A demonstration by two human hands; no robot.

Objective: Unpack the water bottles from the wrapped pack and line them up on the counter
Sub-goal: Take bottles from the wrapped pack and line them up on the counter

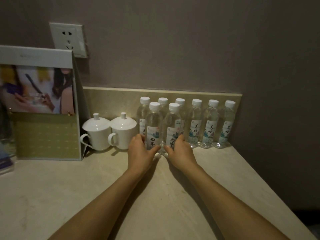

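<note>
Several clear water bottles with white caps stand upright on the beige counter (86, 187). Three bottles on the right (210, 123) form a row along the backsplash. Three more stand behind, left of them, partly hidden. In front are two bottles: my left hand (141, 151) wraps the base of the front left bottle (153, 125), and my right hand (180, 149) wraps the base of the front right bottle (173, 125). These two bottles touch each other. No plastic wrap is visible.
Two white lidded cups (110, 132) stand left of the bottles, close to my left hand. A tall paper bag with a photo (43, 108) stands at the far left. A wall socket (68, 38) is above it. The counter's right edge (270, 184) slants away.
</note>
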